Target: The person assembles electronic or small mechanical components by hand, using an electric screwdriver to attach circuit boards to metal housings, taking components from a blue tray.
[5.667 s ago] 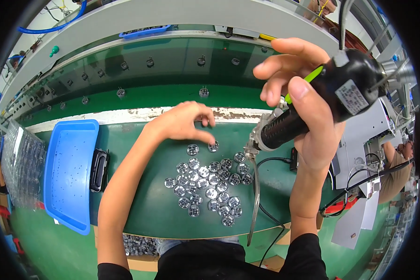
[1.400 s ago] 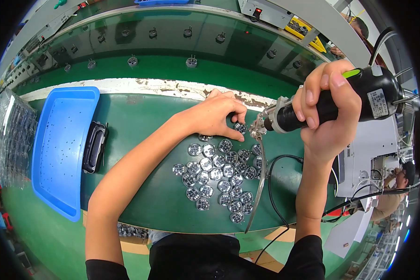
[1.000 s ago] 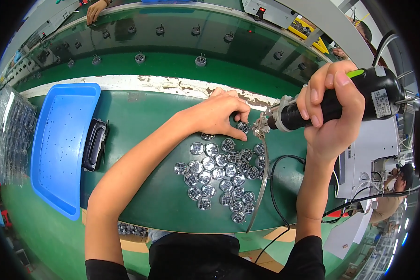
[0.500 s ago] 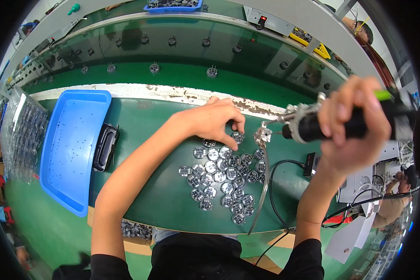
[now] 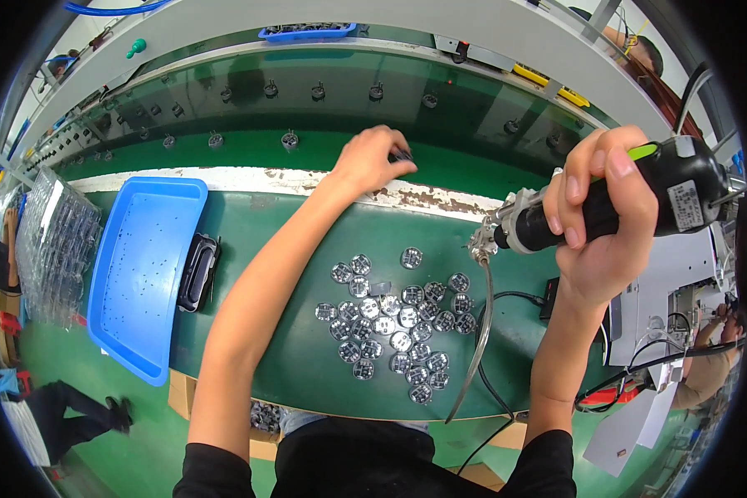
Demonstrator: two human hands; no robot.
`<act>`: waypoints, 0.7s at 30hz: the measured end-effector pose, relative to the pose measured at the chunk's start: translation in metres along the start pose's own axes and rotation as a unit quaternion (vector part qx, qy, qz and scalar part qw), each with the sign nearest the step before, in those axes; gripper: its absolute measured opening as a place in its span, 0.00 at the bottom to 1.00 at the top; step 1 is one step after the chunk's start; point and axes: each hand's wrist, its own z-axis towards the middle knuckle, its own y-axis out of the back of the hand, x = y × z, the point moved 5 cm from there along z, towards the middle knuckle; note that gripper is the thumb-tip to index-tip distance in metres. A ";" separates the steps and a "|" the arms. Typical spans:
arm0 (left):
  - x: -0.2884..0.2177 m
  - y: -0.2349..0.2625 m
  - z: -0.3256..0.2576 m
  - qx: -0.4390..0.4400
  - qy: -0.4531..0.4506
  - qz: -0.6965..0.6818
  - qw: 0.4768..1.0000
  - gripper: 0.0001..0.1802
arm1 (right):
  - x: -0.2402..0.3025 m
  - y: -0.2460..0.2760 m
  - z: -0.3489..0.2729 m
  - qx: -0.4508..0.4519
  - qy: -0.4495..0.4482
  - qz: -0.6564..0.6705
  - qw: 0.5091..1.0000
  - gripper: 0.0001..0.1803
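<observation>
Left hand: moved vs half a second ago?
Yes, the left hand went away from the person: from the near side of the white ledge to across it, over the green belt.

The handheld tool (image 5: 674, 173) looks glossy plastic and metal, the tray (image 5: 139, 274) smooth plastic, the ledge (image 5: 253, 178) rough, flaking paint.

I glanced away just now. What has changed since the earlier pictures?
The left hand has let go of a round part, which now lies bare on the bench, and moved forward to a dark part by the green strip; whether gripped, I cannot tell. The right hand still grips the black tool.
</observation>
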 end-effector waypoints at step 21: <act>-0.075 -0.025 -0.073 0.198 -0.160 -0.101 0.962 0.21 | -0.036 -0.015 -0.002 0.061 -0.034 -0.086 0.994 0.13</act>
